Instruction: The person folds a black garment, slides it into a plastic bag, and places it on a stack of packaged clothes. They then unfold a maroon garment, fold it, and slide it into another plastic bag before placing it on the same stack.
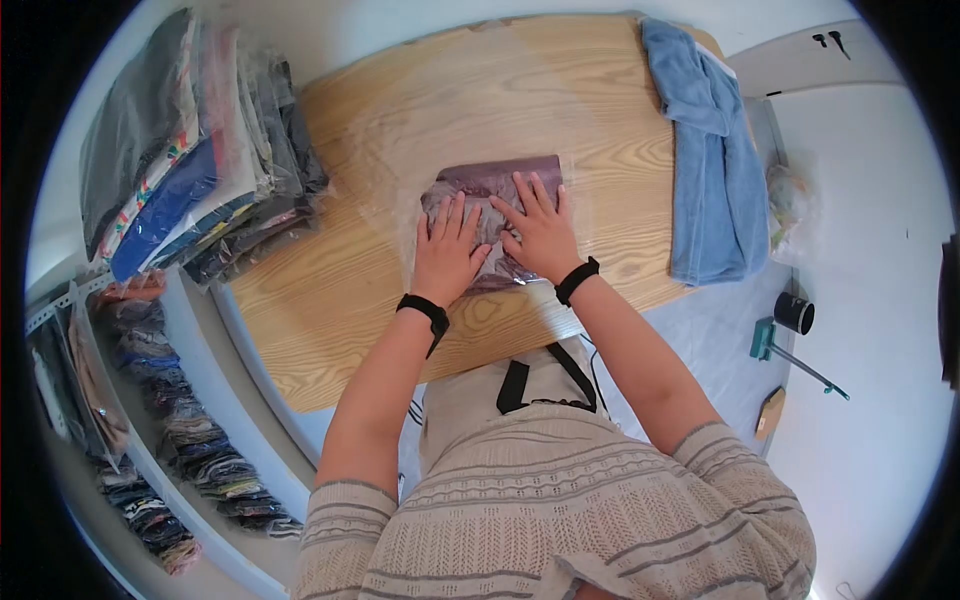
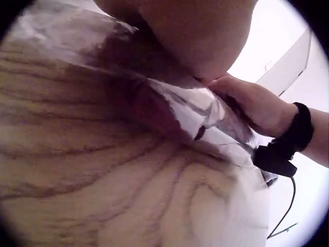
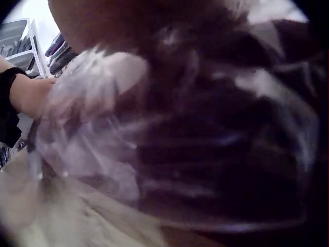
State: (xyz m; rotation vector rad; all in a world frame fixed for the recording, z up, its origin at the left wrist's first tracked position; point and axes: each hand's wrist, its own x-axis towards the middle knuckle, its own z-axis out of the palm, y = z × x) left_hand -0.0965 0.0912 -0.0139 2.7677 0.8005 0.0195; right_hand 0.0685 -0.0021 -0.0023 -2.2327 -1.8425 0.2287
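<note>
A folded purple garment in a clear plastic bag (image 1: 500, 178) lies on the wooden table (image 1: 400, 320). Both hands rest on it with fingers spread: the left hand (image 1: 447, 252) on its left part, the right hand (image 1: 541, 230) on its right part, thumbs toward each other. Close up in the left wrist view, the bag's shiny edge (image 2: 190, 110) lies along the wood, with the right hand (image 2: 262, 108) beyond it. In the right wrist view wrinkled plastic (image 3: 103, 139) covers dark fabric, and the left hand (image 3: 33, 95) is partly hidden behind it.
A blue garment (image 1: 715, 190) lies along the table's right side. Bagged clothes (image 1: 200, 150) are piled at the left, above shelves holding more packed clothes (image 1: 190, 430). A black bin (image 1: 794, 313) and a green-headed broom (image 1: 763, 339) are on the floor at the right.
</note>
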